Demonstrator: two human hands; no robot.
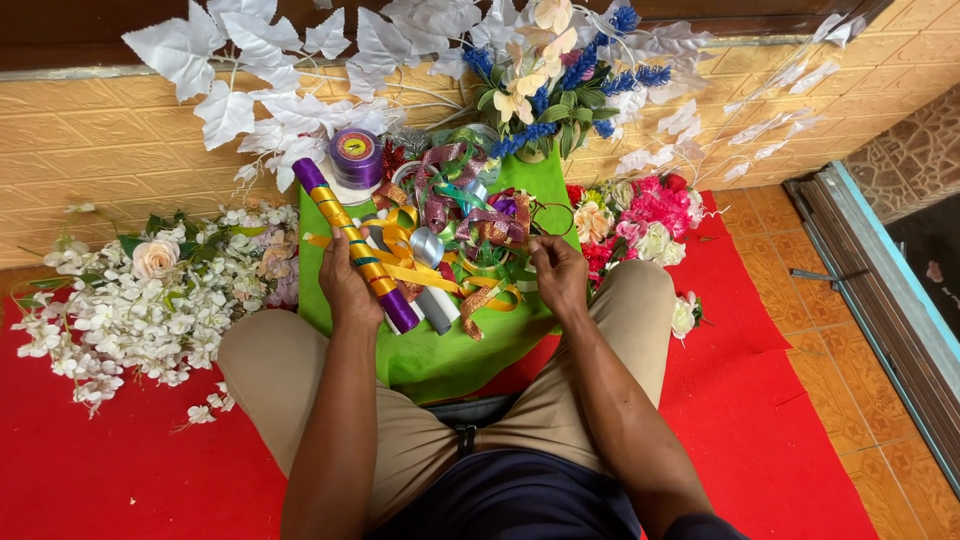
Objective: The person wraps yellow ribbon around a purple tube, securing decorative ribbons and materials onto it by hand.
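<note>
Left hand (347,285) clasped round purple stick (356,243) wound with gold ribbon, over green cloth (440,355); right hand (558,277) pinching ribbon tangle (465,225), white flowers (150,300) far left

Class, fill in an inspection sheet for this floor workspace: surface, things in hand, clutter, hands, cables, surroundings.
Surface: red mat on a tiled floor, with a green cloth spread between the knees.
Things in hand: purple stick wound with gold ribbon; tangled pile of ribbons.
Clutter: purple ribbon spool, white blossom sprays, pink and red flowers, white leaf branches, blue and cream bouquet.
Hands: left hand grips the stick; right hand pinches a thin ribbon strand.
Cables: nothing seen.
Surroundings: tan brick-pattern wall; metal door track at right.
</note>
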